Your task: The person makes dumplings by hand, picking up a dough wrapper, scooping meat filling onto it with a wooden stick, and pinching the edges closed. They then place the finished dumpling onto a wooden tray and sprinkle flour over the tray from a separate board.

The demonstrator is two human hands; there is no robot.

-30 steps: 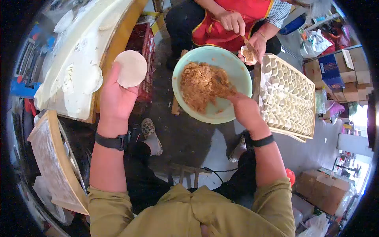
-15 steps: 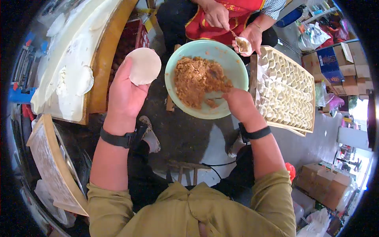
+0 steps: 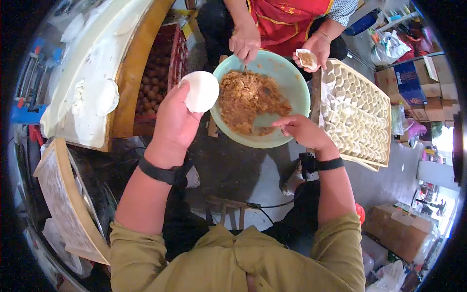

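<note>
Head view: L hand (image 3: 176,121) clamps dough round (image 3: 201,91), thumb at edge, near bowl (image 3: 297,90); R hand (image 3: 306,132) fingers clamped on utensil (image 3: 284,130). Round prob. light, soft, tearable; support underside, grip edge lightly.

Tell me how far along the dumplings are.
Looks done: rows of shaped dumplings in the tray.
In hand: a bare wrapper in the left hand, a utensil in the right hand.
Apparently left: that wrapper is unfilled, a co-worker's filled one is open, filling sits in the bowl.
</note>
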